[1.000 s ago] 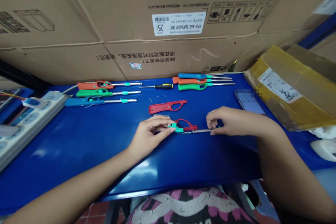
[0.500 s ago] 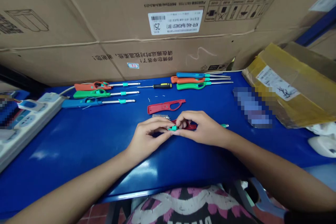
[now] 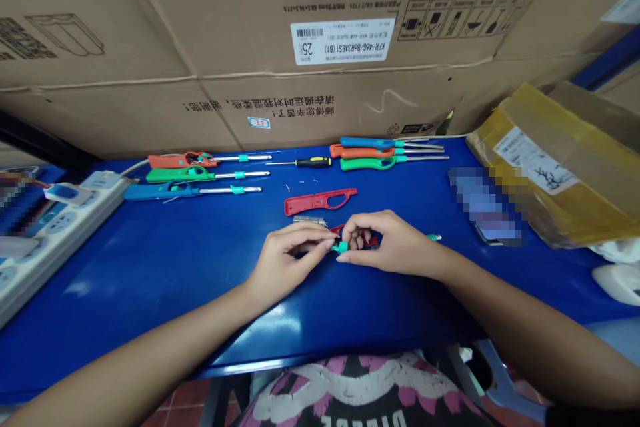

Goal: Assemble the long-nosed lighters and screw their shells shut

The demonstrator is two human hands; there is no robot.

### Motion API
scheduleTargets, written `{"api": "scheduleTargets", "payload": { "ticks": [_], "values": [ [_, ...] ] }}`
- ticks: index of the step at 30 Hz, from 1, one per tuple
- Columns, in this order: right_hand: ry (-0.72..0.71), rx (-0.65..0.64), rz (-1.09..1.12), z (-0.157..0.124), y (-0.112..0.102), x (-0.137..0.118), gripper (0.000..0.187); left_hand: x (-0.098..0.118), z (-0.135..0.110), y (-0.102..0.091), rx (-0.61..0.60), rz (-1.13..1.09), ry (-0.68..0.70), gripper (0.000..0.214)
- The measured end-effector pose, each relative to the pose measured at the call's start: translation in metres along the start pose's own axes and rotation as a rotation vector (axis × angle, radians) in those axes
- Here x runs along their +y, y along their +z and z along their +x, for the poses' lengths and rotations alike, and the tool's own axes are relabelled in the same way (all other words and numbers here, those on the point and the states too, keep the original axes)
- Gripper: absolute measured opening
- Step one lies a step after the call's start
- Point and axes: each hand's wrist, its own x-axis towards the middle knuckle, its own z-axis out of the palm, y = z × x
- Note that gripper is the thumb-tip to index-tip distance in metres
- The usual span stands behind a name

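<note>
Blue-topped workbench under a wall of stacked cardboard cartons, and a person sits at it with both hands close together near the front middle. The left hand and right hand are both clenched on a red lighter handle, pinching it between thumbs and fingertips, with the right fingers curled over its loop. A teal clip sits at the handle's near end, right against the left fingertips. A small teal-and-steel tip pokes out just past the right hand.

Just above the hands lies a second, empty red handle shell, with a small metal part between it and the left hand. Farther back, finished orange, green and blue lighters lie in a row on the left, and three more lie on the right. A yellow-handled screwdriver rests between the two groups. A white power strip sits at the left edge, and a taped parcel at the right.
</note>
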Motion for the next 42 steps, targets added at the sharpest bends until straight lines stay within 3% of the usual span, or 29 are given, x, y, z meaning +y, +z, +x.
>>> {"api": "scheduleTargets", "payload": {
  "ticks": [11,33,42],
  "values": [
    [0.101,0.015,-0.028,0.003,-0.013,-0.001,0.017,-0.002,-0.001,-0.003,0.085,-0.234,-0.229,0.015],
    [0.033,0.05,0.018,0.006,0.002,0.004,0.014,0.001,-0.002,0.0,0.069,-0.191,-0.099,0.012],
    [-0.212,0.051,-0.081,0.001,0.0,0.008,0.007,0.008,-0.002,-0.005,0.057,-0.007,0.103,0.014]
  ]
}}
